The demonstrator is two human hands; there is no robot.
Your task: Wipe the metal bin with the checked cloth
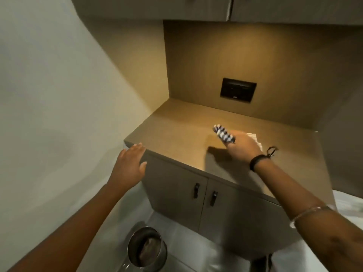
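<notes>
Cloth first: the checked cloth (224, 133) sits in the right hand (242, 145) over the table (176, 130), toward its right side, w/ the striped end poking out past the knuckles. The grip there is clamped on the cloth, fingers curled round it, probably so it comes away bunched in one go; a pale bit of fabric shows just behind the hand, can't tell if it's the same cloth. Left hand (130, 163) is spread flat, fingers apart & holding nothing, at the table's front-left corner, likely bracing. The metal bin (146, 247) stands on the floor (176, 238) below, near the front of the cupboard doors (188, 191), well apart from both hands, open top, something dark inside. No wiping yet by the look of it; next would be bringing the cloth down to the bin.
</notes>
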